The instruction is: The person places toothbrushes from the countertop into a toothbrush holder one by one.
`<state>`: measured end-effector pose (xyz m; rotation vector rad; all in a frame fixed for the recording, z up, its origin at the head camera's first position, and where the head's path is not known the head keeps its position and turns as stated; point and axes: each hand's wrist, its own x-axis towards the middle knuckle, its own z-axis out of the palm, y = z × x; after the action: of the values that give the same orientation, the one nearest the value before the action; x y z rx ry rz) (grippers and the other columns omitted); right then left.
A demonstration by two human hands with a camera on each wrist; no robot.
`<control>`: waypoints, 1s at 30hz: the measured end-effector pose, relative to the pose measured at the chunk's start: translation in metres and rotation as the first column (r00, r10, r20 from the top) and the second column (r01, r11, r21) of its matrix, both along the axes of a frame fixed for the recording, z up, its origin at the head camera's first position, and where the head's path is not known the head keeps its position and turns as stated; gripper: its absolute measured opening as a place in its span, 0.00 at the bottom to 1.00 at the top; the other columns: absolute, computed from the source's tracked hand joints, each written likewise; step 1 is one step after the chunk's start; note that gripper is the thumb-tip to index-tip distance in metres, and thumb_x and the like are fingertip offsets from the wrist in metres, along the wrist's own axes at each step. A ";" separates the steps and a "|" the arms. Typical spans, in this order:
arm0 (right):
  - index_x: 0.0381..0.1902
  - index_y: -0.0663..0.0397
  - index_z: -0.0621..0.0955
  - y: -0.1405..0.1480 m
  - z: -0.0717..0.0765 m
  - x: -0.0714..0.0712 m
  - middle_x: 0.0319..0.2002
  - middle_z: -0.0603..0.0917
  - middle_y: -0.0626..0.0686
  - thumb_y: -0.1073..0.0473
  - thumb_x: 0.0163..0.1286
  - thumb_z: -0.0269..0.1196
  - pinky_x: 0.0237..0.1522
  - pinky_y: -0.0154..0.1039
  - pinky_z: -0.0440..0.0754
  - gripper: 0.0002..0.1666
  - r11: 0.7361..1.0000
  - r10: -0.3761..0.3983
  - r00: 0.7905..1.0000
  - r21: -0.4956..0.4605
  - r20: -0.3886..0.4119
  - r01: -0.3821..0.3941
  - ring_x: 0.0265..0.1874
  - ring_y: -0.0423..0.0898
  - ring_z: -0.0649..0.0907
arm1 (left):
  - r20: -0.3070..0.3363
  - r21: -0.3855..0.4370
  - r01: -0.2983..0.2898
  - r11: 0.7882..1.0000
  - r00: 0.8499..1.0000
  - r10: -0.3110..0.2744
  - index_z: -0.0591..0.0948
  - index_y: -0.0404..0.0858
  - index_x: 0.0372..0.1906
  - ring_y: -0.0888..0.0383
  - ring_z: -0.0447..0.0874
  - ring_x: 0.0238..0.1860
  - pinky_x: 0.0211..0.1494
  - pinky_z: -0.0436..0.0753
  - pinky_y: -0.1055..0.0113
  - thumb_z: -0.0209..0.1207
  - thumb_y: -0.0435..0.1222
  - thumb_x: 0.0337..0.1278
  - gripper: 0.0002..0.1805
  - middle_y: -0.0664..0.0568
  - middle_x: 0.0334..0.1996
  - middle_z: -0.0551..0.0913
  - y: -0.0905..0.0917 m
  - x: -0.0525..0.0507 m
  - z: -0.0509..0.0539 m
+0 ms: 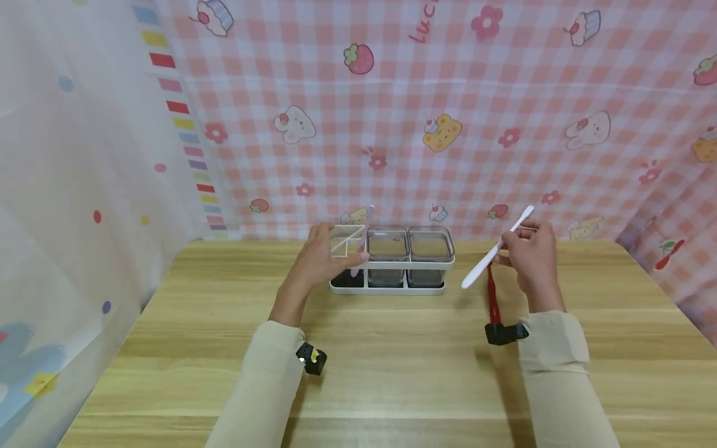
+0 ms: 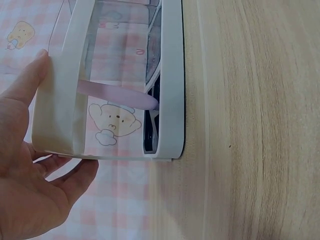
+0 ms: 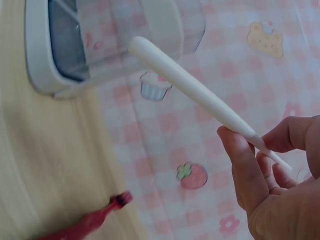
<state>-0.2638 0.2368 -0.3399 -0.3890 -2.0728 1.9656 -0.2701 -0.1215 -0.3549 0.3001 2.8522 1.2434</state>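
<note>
The rack (image 1: 403, 265) is best steadied by the gripping left hand (image 1: 317, 260), the white brush (image 1: 483, 268) pinched by the right hand (image 1: 533, 256).

On the table (image 1: 403, 373), 1 toothbrush (image 1: 493, 298) lies right of the holder (image 1: 392, 290).

We see smooth, matt plastic on the white stick (image 3: 195, 91) and white rack (image 2: 173, 75), clear, glossy cups (image 1: 431, 277), a wood-grained tabletop (image 1: 403, 361) with soft sheen, and creased cloth (image 1: 336, 171).

Home, probably; cartoon-print gingham cloth (image 1: 403, 106) hung behind wood-grain table (image 1: 403, 361)
</note>
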 end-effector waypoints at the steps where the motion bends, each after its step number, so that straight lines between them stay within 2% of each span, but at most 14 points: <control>1: 0.59 0.56 0.59 -0.003 0.002 -0.001 0.42 0.70 0.53 0.70 0.72 0.55 0.26 0.33 0.85 0.23 1.000 0.003 1.000 -0.008 -0.010 -0.003 0.30 0.39 0.80 | -0.001 0.000 0.000 1.000 1.000 0.000 0.54 0.38 0.79 0.38 0.63 0.70 0.70 0.65 0.40 0.69 0.60 0.53 0.58 0.38 0.75 0.54 0.000 0.000 0.000; 7: 0.54 0.51 0.57 -0.012 0.012 -0.004 0.42 0.69 0.53 0.69 0.73 0.54 0.25 0.33 0.85 0.20 1.000 -0.004 0.997 -0.028 -0.071 0.002 0.30 0.41 0.79 | 0.006 -0.004 -0.002 1.000 1.000 0.002 0.53 0.38 0.79 0.39 0.62 0.71 0.71 0.65 0.40 0.68 0.61 0.53 0.58 0.39 0.76 0.53 0.000 0.000 0.000; 13: 0.55 0.51 0.57 -0.016 0.019 -0.005 0.42 0.70 0.53 0.67 0.75 0.55 0.27 0.33 0.85 0.21 0.999 -0.014 0.997 -0.051 -0.081 0.009 0.30 0.42 0.80 | 0.008 -0.006 -0.002 1.000 1.000 0.002 0.53 0.38 0.79 0.39 0.62 0.71 0.71 0.65 0.40 0.69 0.61 0.53 0.58 0.39 0.76 0.54 0.001 0.000 0.000; 18: 0.53 0.50 0.58 -0.021 0.024 -0.006 0.42 0.70 0.54 0.64 0.75 0.58 0.25 0.33 0.85 0.21 0.997 -0.012 0.990 -0.079 -0.138 0.001 0.28 0.41 0.81 | 0.011 -0.011 -0.001 1.000 1.000 0.001 0.53 0.38 0.80 0.40 0.62 0.71 0.71 0.64 0.41 0.69 0.61 0.53 0.58 0.39 0.76 0.54 0.001 0.000 0.000; 30: 0.49 0.48 0.58 -0.027 0.039 -0.004 0.41 0.68 0.54 0.69 0.72 0.57 0.25 0.34 0.85 0.21 0.996 -0.011 0.983 -0.085 -0.182 -0.005 0.31 0.43 0.81 | 0.012 -0.028 0.007 1.000 1.000 -0.007 0.52 0.37 0.79 0.39 0.62 0.71 0.71 0.65 0.40 0.68 0.61 0.54 0.58 0.38 0.76 0.53 0.001 0.001 0.003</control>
<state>-0.2680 0.2100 -0.3004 -0.2182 -1.8803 2.0106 -0.2689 -0.1203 -0.3521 0.3006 2.8531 1.1992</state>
